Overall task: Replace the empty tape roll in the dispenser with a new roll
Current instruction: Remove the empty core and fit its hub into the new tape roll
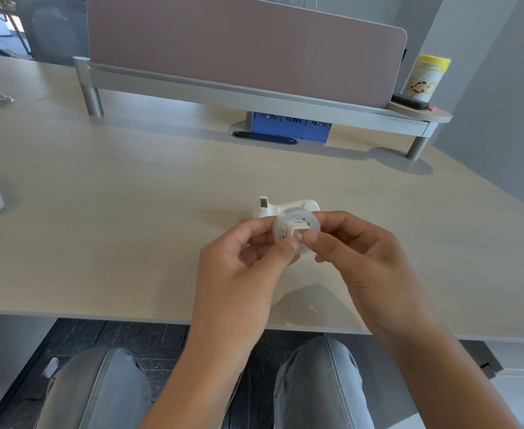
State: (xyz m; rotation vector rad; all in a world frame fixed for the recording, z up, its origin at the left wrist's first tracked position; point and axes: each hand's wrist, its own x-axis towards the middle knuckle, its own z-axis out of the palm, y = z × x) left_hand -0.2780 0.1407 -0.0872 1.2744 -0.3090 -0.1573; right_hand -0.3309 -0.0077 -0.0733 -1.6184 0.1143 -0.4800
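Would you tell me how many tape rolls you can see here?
1: a clear tape roll held between the left hand and right hand, just in front of the white dispenser on the desk. Another could be hidden behind the hands.

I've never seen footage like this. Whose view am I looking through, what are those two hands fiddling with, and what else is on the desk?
There is no machine here. A person wears a camera on the head, so the single picture looks down at their own hands and knees. The left hand and right hand together hold a pale tape roll above the desk; the right fingertips pinch a small white piece at its centre. Just behind it, the white tape dispenser sits on the desk. Farther back stand a desk divider on a raised shelf, a blue box under it, and a yellow-lidded canister at the far right.
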